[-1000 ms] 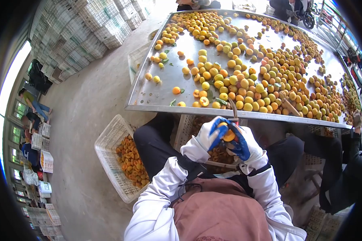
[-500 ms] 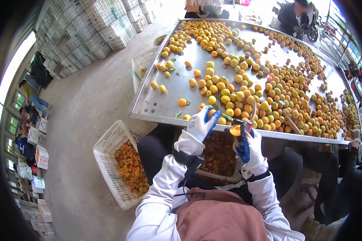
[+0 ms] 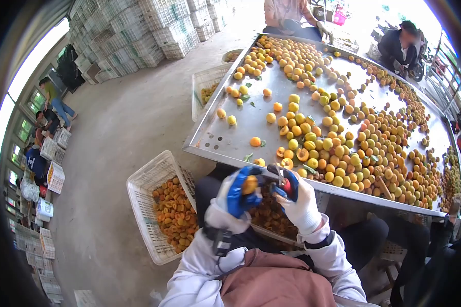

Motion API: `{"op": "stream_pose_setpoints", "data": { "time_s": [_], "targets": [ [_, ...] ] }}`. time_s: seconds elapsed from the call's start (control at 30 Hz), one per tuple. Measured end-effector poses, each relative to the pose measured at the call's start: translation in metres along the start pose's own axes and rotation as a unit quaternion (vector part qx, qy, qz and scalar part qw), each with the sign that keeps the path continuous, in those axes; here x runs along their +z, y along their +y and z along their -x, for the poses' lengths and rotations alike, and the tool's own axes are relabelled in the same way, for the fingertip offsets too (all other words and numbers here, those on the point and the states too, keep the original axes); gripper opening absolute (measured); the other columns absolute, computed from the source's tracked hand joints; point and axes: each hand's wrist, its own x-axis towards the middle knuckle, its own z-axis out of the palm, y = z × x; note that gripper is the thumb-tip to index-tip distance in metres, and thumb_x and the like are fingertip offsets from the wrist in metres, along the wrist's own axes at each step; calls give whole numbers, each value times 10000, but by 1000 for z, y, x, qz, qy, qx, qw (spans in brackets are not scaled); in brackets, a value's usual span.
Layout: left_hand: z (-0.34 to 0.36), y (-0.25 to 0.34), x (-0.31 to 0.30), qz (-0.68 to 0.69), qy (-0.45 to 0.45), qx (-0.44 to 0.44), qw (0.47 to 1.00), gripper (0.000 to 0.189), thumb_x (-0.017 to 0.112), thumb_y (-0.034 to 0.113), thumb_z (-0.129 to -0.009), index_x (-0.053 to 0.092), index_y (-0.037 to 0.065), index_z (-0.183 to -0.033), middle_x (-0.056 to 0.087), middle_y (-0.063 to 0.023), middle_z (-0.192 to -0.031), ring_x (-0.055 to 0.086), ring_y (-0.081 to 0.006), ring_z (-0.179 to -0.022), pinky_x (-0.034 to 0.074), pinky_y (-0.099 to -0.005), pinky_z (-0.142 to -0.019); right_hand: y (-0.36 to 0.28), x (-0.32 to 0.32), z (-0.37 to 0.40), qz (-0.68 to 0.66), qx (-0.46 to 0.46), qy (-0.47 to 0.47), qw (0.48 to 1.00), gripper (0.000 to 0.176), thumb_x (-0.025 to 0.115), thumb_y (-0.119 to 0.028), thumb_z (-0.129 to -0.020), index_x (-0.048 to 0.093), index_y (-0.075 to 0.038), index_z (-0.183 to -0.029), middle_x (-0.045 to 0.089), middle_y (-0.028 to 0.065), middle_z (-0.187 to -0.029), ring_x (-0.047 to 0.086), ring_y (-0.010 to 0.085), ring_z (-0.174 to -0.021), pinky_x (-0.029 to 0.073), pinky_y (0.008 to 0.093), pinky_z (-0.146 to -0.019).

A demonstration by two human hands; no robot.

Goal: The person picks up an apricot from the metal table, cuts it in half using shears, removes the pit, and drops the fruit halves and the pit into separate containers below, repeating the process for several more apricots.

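My left hand (image 3: 236, 197), in a white and blue glove, is closed on an orange-yellow apricot (image 3: 249, 184). Close beside it, my right hand (image 3: 298, 202) grips a small tool with a red handle (image 3: 288, 187), its metal part pointing up and left; motion blurs its tip. Both hands are over the near edge of a metal table (image 3: 200, 134) strewn with apricots (image 3: 366, 138). Beneath them, a crate of apricot halves (image 3: 271, 217) is partly hidden by my hands.
A white crate (image 3: 138, 192) of apricot halves stands on the floor at left, another crate (image 3: 197, 97) beside the table. Two people (image 3: 292, 18) (image 3: 394, 48) sit at the far side. Dark-trousered legs (image 3: 407, 230) are at right. Stacked crates (image 3: 133, 36) rise behind.
My view has shifted. The left hand now holds an apricot up, its palm side turned into view. The cut apricot piece at the right hand is no longer visible there.
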Motion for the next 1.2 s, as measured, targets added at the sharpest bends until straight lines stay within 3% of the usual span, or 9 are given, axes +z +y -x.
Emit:
{"op": "stream_pose_setpoints", "data": {
  "time_s": [0.03,0.13,0.3,0.47,0.53,0.63,0.8,0.97,1.2],
  "targets": [
    [15,-8,-12,-23,90,75,993,540,666,-75,-815,537,-11,-1335,638,-151,-1171,662,-226,-1003,556,-327,-857,-5,-4,1,9,7,-9,1000,429,775,-106,-824,623,-22,-1216,677,185,-981,682,356,-859,543,373,-775],
    [21,-12,-86,287,249,-216,899,202,669,44,-921,654,0,-1118,660,-69,-969,648,-153,-824,540,-266,-668,18,-14,19,-26,34,25,999,331,742,-66,-830,627,-14,-1136,659,173,-879,676,346,-794,539,366,-739],
    [48,-51,-171,-231,93,-151,957,197,647,68,-955,665,16,-1144,673,-85,-1037,662,-128,-877,548,-257,-723,43,-45,40,-26,163,32,986,191,697,-48,-872,626,8,-1040,626,165,-783,594,253,-696,507,335,-699],
    [-73,-24,-83,-61,27,-49,997,338,710,81,-926,644,24,-1252,683,-108,-1146,656,-138,-992,542,-268,-811,59,-45,43,-62,159,56,984,147,682,-36,-885,621,11,-1010,616,151,-768,545,236,-662,492,329,-683],
    [-143,-64,-49,-296,-54,81,950,471,724,197,-894,596,73,-1329,642,-182,-1250,623,-354,-1149,496,-420,-990,61,-49,46,-63,162,60,983,162,690,-34,-871,627,7,-1015,638,158,-795,592,258,-683,502,337,-692],
    [-227,-88,17,-424,-165,145,878,549,677,191,-887,506,116,-1403,553,-161,-1370,571,-377,-1192,455,-463,-1014,74,-56,54,-65,173,73,980,183,697,-37,-860,637,2,-1029,662,173,-821,649,303,-722,516,350,-701],
    [-286,-112,96,-399,-216,-122,883,530,594,306,-966,488,91,-1439,577,-183,-1386,538,-371,-1278,429,-411,-1081,68,-74,50,-18,157,80,984,232,706,-60,-853,648,-15,-1072,686,188,-870,684,383,-796,535,378,-703],
    [-293,-134,109,-409,-201,-119,882,520,676,290,-910,560,54,-1359,652,-175,-1252,641,-339,-1134,525,-407,-926,72,-73,55,-11,132,64,989,233,701,-55,-858,646,-24,-1082,682,184,-874,681,386,-807,537,390,-704],
    [-169,-71,66,283,-185,-83,938,534,691,18,-910,505,-6,-1409,652,-97,-1197,682,-211,-1026,560,-338,-925,75,-51,59,-78,91,72,990,171,618,11,-904,620,-2,-1074,656,187,-859,653,383,-770,518,374,-690]
  ]
}}
